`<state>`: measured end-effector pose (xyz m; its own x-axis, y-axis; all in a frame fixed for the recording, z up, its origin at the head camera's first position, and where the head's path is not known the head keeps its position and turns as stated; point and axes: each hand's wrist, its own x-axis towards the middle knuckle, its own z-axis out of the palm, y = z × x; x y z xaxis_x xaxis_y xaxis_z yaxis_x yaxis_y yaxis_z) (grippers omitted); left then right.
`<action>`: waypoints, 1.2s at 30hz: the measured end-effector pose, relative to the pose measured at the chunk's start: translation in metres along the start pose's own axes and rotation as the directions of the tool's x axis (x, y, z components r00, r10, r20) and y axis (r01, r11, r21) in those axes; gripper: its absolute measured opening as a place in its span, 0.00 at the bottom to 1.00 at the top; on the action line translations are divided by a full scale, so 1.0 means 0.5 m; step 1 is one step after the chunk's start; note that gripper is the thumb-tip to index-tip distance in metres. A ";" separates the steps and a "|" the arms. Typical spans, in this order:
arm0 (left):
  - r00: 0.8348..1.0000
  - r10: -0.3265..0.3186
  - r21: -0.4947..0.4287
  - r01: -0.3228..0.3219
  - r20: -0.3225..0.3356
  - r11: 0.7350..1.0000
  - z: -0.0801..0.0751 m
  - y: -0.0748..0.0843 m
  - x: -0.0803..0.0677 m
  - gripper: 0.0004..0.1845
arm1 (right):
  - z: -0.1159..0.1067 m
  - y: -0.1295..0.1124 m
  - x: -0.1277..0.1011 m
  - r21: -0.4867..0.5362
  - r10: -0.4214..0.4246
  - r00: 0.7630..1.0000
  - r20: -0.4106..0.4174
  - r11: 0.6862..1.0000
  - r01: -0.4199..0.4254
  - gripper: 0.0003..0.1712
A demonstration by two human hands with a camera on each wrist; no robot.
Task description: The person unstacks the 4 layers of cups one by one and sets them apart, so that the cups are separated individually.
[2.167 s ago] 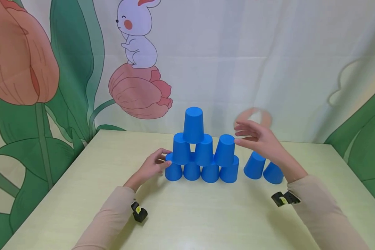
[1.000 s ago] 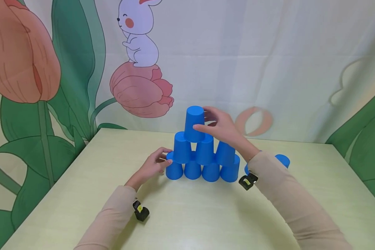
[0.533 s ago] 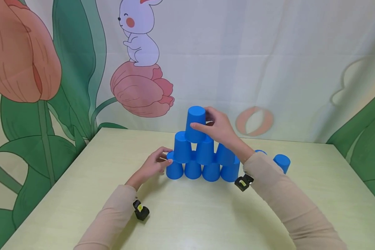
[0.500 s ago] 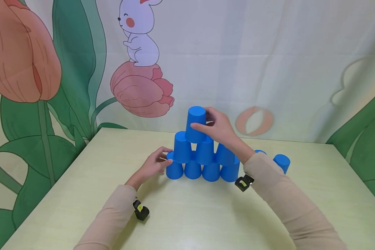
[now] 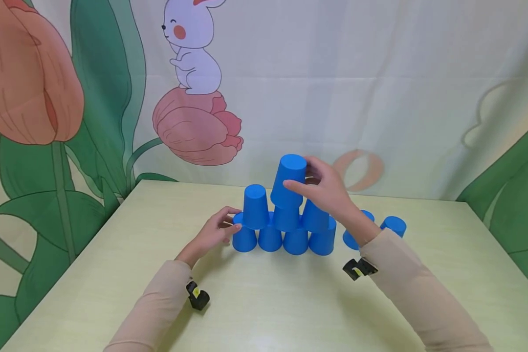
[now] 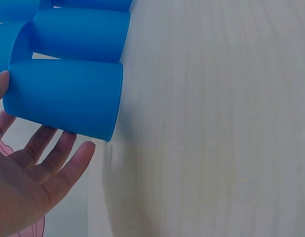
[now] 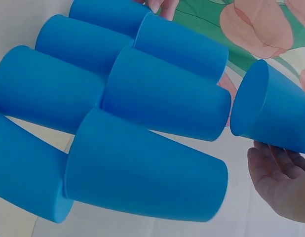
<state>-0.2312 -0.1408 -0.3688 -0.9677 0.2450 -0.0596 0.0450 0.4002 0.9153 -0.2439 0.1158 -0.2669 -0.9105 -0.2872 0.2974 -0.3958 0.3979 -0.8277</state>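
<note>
My right hand (image 5: pixel 327 188) grips an upside-down blue cup (image 5: pixel 289 181), thumb in front and fingers behind. That cup is tilted, and in the right wrist view its rim is clear of the cups below. Under it stand three upside-down middle-row cups (image 5: pixel 255 207), resting on a bottom row of several blue cups (image 5: pixel 270 238). My left hand (image 5: pixel 211 234) is at the leftmost bottom cup (image 6: pixel 63 96), thumb on its upper edge and fingers round its far side; the lower fingers spread loosely beside it. The right hand partly covers the right middle cup.
Two more blue cups stand on the table (image 5: pixel 264 303) to the right, one (image 5: pixel 393 225) partly behind the right sleeve (image 5: pixel 422 288). A curtain (image 5: pixel 378 98) printed with tulips and a rabbit hangs behind the table.
My right hand came in from the right, took hold of the top cup, and has now moved it off its place, right and slightly down in view. The left hand has stayed put.
</note>
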 end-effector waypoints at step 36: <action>1.000 0.000 -0.018 0.001 0.019 1.000 0.000 -0.001 -0.006 0.23 | -0.084 0.046 -0.164 -0.145 -0.051 0.994 -0.095 0.989 0.037 0.32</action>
<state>-0.2284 -0.1417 -0.3693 -0.9629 0.2613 -0.0673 0.0399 0.3844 0.9223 -0.1833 0.1851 -0.2903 -0.8964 -0.2233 0.3827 -0.4421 0.5088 -0.7386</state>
